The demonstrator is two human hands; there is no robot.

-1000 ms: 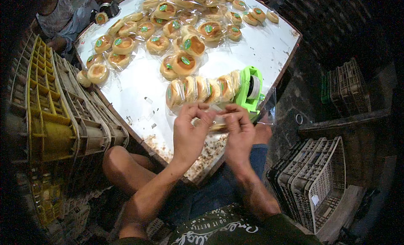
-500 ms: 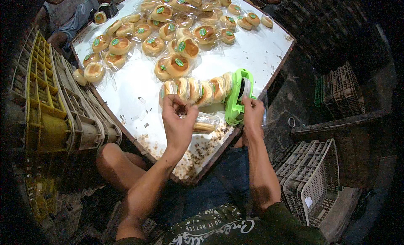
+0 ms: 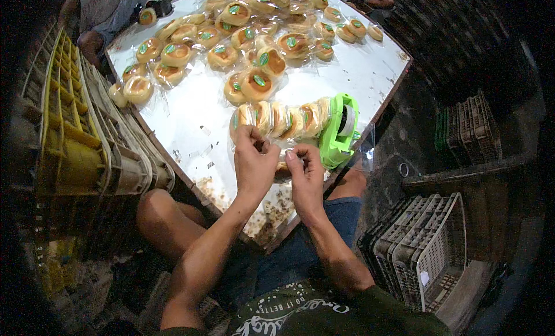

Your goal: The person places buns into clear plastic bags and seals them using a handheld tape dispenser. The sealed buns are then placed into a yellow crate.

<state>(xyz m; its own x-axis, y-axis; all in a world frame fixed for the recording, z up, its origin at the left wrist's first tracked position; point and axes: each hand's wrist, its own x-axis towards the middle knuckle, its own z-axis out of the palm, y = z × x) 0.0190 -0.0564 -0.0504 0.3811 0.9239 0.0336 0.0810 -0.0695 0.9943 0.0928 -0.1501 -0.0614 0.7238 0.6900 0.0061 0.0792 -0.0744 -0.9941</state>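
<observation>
My left hand is closed in a pinch at the clear plastic bag around a bun. The bun lies on the near part of the table, partly hidden by my hands. My right hand is beside it, thumb and fingers pinched together; whatever is between them is too small to make out. Just beyond my fingers runs a row of bagged buns standing on edge, packed side by side. At the row's right end stands a bright green tape dispenser with a roll of tape in it.
Many bagged buns with green labels are heaped across the far half of the white table. Yellow and grey crates stand close on the left. More crates are at the right. Another person sits at the far left.
My right hand has left the tape dispenser and moved left to the bagged bun, next to my left hand. My left hand stays in its pinch. The view has shifted slightly.
</observation>
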